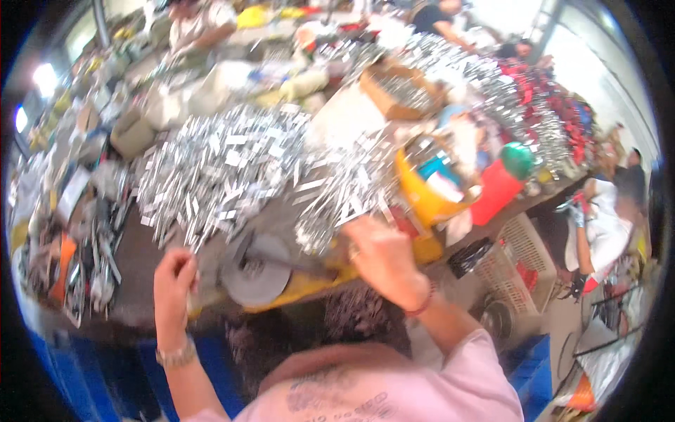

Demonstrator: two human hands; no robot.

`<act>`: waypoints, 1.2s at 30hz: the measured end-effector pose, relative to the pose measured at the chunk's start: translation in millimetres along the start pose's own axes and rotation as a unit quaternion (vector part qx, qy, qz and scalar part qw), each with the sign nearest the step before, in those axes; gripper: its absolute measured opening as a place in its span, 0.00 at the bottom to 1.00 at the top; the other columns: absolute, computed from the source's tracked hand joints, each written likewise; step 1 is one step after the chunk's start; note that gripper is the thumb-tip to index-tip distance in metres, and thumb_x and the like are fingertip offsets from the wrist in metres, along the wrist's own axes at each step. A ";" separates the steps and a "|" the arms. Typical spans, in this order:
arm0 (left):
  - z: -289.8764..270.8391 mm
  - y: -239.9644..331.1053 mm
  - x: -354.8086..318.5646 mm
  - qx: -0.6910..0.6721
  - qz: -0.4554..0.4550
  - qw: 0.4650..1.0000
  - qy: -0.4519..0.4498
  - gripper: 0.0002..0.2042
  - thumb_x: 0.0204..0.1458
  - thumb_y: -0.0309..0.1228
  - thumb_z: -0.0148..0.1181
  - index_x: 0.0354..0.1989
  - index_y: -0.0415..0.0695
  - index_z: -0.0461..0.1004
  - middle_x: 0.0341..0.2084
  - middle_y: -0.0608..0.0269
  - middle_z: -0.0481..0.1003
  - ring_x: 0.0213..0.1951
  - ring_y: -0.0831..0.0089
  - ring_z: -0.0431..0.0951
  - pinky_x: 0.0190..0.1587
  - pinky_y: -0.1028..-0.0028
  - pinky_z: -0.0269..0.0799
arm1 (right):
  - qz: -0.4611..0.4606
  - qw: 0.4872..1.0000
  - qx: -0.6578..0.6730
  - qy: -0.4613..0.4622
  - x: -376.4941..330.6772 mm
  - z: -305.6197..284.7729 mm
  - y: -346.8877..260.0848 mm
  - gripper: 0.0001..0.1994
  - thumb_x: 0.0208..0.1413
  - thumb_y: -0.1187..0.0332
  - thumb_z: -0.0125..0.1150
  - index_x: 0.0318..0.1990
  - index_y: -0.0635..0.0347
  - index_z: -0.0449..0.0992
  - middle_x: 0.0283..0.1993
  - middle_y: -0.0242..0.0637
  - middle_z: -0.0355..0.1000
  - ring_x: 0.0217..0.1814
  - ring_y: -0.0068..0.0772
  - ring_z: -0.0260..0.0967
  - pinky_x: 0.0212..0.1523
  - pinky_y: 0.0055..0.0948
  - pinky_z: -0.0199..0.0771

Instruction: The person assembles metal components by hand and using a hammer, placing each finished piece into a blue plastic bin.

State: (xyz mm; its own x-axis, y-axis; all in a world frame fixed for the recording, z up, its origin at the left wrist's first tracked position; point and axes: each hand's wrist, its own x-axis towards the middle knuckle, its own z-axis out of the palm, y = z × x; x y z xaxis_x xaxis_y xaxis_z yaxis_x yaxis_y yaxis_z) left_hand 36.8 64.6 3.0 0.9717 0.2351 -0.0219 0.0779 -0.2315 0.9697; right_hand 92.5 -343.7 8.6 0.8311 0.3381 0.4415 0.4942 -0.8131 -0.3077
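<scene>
Our right hand (385,259) is at the near edge of the smaller heap of silvery strips (355,172); our left hand (174,278) is near the larger heap (225,165). Blur hides whether either hand's fingers pinch anything. A grey disc (266,283) lies between our 2 hands.

You work in bright light: the two glowing white patches (46,79) at the far left are burnt out, and the plain pale wall (598,63) at the far right looks washed out. The shiny silver strips (225,169) throw glare toward you. Your bare right hand (385,257) is blurred. Below the dark brown tabletop (133,285), shadow is deep. Outer edges bend strongly.
</scene>
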 end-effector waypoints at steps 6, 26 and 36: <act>50.1 20.1 -40.7 -0.475 -0.015 0.879 -0.049 0.09 0.67 0.25 0.65 0.53 0.42 0.75 0.34 0.61 0.79 0.28 0.75 0.76 0.26 0.78 0.75 | -0.032 0.997 -0.040 -0.059 16.6 3.8 3.3 0.11 0.57 0.76 0.63 0.47 0.57 0.74 0.42 0.45 0.76 0.48 0.53 0.81 0.45 0.49 0.83; 81.6 11.1 -49.0 0.187 0.205 0.961 0.004 0.10 0.53 0.21 0.76 0.44 0.40 0.87 0.39 0.60 0.76 0.41 0.68 0.78 0.41 0.71 0.73 | -0.109 0.978 0.162 -0.070 12.3 14.1 -64.4 0.12 0.48 0.78 0.71 0.42 0.58 0.83 0.41 0.40 0.75 0.46 0.49 0.79 0.47 0.45 0.81; 62.9 9.3 -56.1 0.225 0.194 0.955 0.003 0.11 0.53 0.23 0.76 0.45 0.39 0.88 0.36 0.59 0.78 0.39 0.65 0.79 0.42 0.69 0.74 | 0.005 0.919 0.394 -0.025 19.7 25.9 -110.7 0.12 0.54 0.85 0.69 0.44 0.61 0.79 0.42 0.34 0.78 0.40 0.32 0.82 0.42 0.30 0.83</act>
State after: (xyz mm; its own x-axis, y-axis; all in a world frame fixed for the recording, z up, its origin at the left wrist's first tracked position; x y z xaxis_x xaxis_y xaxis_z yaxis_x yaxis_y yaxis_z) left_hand -3.0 -10.2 -2.1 0.9456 0.0545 0.3207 -0.1987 -0.6837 0.7022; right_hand 60.8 -234.7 29.5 0.8371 0.3705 0.4025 0.5018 -0.2269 -0.8347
